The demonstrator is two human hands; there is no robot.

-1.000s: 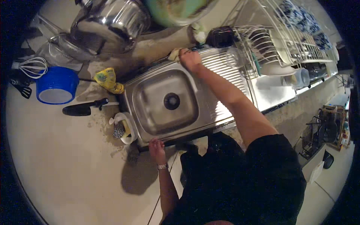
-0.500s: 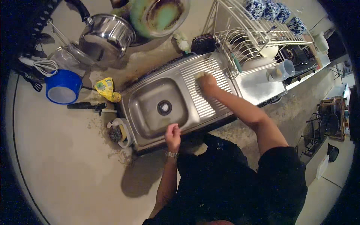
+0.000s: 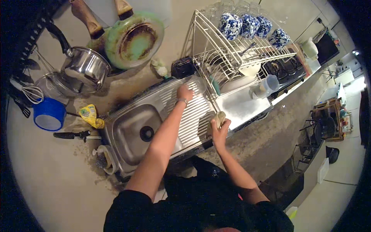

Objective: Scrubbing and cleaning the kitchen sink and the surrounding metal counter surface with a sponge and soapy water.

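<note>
My left hand (image 3: pixel 185 92), with a metal band on its wrist, is down on the ribbed drainboard (image 3: pixel 193 112) near its far edge. Its fingers look curled in and closed; whatever may be under them is hidden. At the right front edge of the drainboard, my right hand (image 3: pixel 220 132) grips a pale yellowish-green sponge (image 3: pixel 218 118) between thumb and fingers, raised a little off the metal. Left of the drainboard lies the steel sink basin (image 3: pixel 129 125) with a dark drain (image 3: pixel 147 133), partly behind my left forearm.
A white wire dish rack (image 3: pixel 232 58) with blue-speckled mugs (image 3: pixel 230 27) stands at the right, a clear plastic cup (image 3: pixel 268 86) beside it. Pans (image 3: pixel 135 40) and a steel pot (image 3: pixel 85 69) hang at the back. A yellow pouch (image 3: pixel 91 116) and a holder (image 3: pixel 107 159) flank the basin's left side.
My left hand has gone from the basin's front edge to the far part of the drainboard. My right hand has pulled back toward me with the sponge. The view has shifted right.
</note>
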